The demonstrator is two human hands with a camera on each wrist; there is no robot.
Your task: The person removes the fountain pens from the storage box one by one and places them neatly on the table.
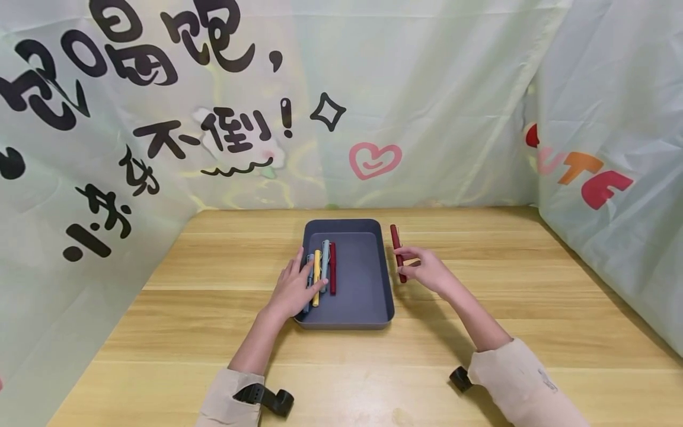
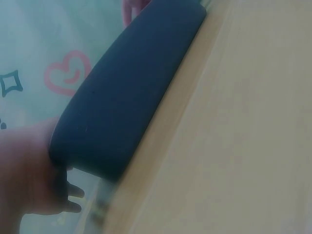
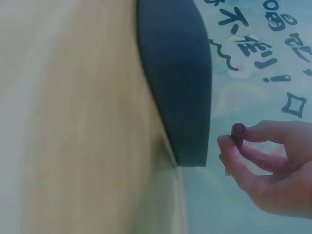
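A dark grey tray [image 1: 368, 279] sits mid-table, its outer wall showing in both wrist views [image 2: 131, 92] [image 3: 180, 83]. Along its left side lie several pens: a yellow pen [image 1: 316, 279], a light blue pen [image 1: 324, 256] and a red pen [image 1: 332, 270]. My left hand [image 1: 295, 289] rests flat over the tray's left edge, fingers straight and touching the pens. Just right of the tray, my right hand [image 1: 427, 270] pinches a dark red pen [image 1: 397, 251] between thumb and fingers; its end shows in the right wrist view [image 3: 238, 131].
The wooden table [image 1: 533, 308] is walled by a printed cloth backdrop [image 1: 341, 107] at the back and on both sides. Bare tabletop lies left, right and in front of the tray.
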